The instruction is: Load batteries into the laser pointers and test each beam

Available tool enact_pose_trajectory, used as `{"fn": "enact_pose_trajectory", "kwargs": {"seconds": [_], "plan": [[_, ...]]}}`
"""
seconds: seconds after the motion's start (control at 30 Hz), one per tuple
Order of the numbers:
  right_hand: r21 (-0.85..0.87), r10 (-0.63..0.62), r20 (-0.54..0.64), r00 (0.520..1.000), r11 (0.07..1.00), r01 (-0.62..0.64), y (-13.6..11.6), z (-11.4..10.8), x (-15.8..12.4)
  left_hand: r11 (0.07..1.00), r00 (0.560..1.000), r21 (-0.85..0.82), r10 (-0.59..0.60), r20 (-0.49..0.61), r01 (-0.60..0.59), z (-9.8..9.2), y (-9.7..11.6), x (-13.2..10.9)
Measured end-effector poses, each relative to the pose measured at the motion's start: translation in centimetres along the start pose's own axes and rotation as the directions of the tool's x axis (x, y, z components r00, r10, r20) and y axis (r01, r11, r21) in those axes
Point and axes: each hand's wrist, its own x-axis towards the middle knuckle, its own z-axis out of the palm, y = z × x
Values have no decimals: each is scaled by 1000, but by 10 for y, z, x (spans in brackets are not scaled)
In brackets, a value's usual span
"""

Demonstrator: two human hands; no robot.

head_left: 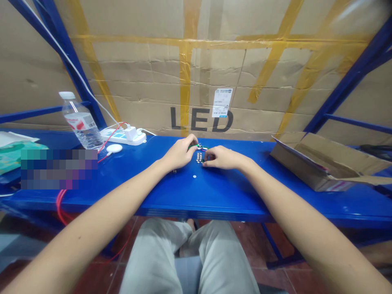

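Observation:
My left hand (180,152) rests low over the blue table, its thumb and fingers closed around one end of a thin green stick (192,146). More thin coloured sticks (204,148), green and purple, lie between my hands with a small shiny ball among them. Just in front is a tight cluster of several small silvery balls (199,157) in short rows. Beside that cluster, my right hand (222,157) has its fingers curled and pinched; what is between them is hidden. A small metal piece (174,171) sits under my left wrist.
A small white disc (194,176) lies on the blue table (211,196). At right stands an open cardboard box (306,167). A water bottle (81,122), a white power strip (134,138), a round white charger (114,148) and red cables (59,202) are at left.

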Motion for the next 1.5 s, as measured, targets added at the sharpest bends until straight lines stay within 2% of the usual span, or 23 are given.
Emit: {"fn": "enact_pose_trajectory", "kwargs": {"seconds": [0.2, 0.47, 0.73, 0.83, 0.93, 1.0, 1.1, 1.2, 1.3, 1.37, 1.5], "plan": [[-79, 72, -8, 997, 994, -72, -8, 10, 5, 1000, 1000, -2, -6, -8, 6, 0, -1, 0], [-110, 153, 19, 988, 982, -150, 0, 5, 4, 1000, 1000, 14, -18, -5, 18, -1, -1, 0], [-83, 132, 135, 982, 989, -121, 3, 0, 1, 999, 1000, 21, -24, 3, 24, -1, -3, 0], [-113, 148, 107, 983, 984, -136, 0, 1, 1, 1000, 1000, 22, -22, 5, 22, -1, -3, 0], [-127, 148, 26, 989, 981, -144, 0, 1, 0, 999, 1000, 26, -21, 5, 21, -1, -3, 0], [-70, 152, -22, 988, 986, -153, 1, -1, 0, 999, 1000, 28, -20, 2, 20, -1, -2, 0], [172, 174, -9, 985, 970, -170, 5, -7, -2, 1000, 1000, 21, -16, -5, 16, -2, -1, 0], [435, 181, 8, 983, 885, -166, 7, -10, -3, 1000, 1000, 15, -12, 4, 12, -2, 1, -1], [598, 216, 1, 976, 782, -173, 6, -9, -2, 1000, 999, -8, -8, 42, 8, -1, 2, -2], [726, 214, 27, 976, 667, -166, 4, -5, 0, 1000, 997, -26, 11, 72, -9, 0, 3, -3], [917, 121, 88, 989, 379, -128, -4, 2, 2, 997, 989, -44, 74, 127, -69, 3, 5, -2]]}}
